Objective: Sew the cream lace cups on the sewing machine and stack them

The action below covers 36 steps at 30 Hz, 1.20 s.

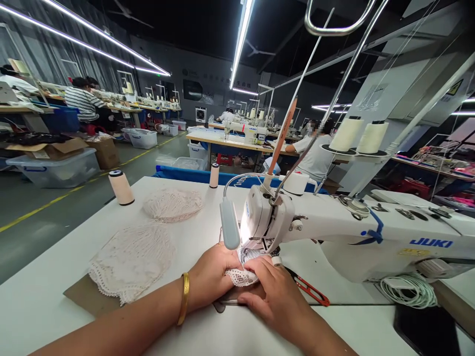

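Note:
Under the needle area of a white JUKI sewing machine lies a small piece of white lace fabric. My left hand, with a gold bangle at its wrist, is closed on the lace's left side, thumb and fingers pressed together. From the right, my right hand has its fingertips pressed down on the lace beside the presser foot, which is largely hidden. A lit lamp hangs just above. Two stacks of cream lace pieces lie left of my hands, the nearer one partly on brown card.
Orange-handled snips lie right of my right hand. Two thread cones stand at the table's far side. A coil of white cord and a black object sit at right. Several people work at machines beyond.

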Tool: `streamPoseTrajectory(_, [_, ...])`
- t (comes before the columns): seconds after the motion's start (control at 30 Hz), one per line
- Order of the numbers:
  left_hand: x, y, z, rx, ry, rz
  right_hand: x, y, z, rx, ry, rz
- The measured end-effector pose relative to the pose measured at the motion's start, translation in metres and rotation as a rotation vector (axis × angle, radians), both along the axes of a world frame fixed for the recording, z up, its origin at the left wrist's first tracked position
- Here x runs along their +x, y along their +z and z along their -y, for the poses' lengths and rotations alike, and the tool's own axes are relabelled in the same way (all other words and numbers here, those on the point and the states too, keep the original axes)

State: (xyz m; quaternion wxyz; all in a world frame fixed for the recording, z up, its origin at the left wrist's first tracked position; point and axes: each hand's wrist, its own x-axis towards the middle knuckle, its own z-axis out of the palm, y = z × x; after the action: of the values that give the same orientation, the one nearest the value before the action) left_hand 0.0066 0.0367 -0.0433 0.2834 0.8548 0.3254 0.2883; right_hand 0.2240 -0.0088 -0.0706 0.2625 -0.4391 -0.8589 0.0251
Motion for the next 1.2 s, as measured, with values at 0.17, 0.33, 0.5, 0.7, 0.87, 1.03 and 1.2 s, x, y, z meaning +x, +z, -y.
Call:
streamPoseTrajectory(0.17, [0.001,0.020,-0.004,-0.329,0.048,0.014,-0.008,-0.003,-0.006,0.099,-0.077,-0.084])
streamPoseTrajectory(0.33, [-0.004,0.020,-0.003,-0.264,-0.010,-0.009,-0.006,0.005,-0.004,0.047,-0.024,-0.138])
streamPoseTrajectory(0.5, [-0.015,-0.004,0.012,0.162,-0.117,-0.115,0.003,0.008,0.009,0.056,0.177,-0.023])
streamPoseTrajectory(0.7, [-0.017,-0.018,0.025,0.423,-0.057,-0.151,0.008,0.006,0.014,0.062,0.187,-0.026])
streamPoseTrajectory(0.87, [-0.014,-0.018,0.018,0.470,-0.033,-0.173,0.009,0.007,0.011,0.021,0.140,-0.007])
streamPoseTrajectory(1.03, [-0.010,-0.015,0.010,0.494,-0.012,-0.189,0.008,0.002,0.006,0.019,0.083,0.016])
streamPoseTrajectory(1.2, [-0.011,-0.018,0.009,0.524,-0.041,-0.173,0.011,-0.001,0.005,0.047,0.057,0.047])
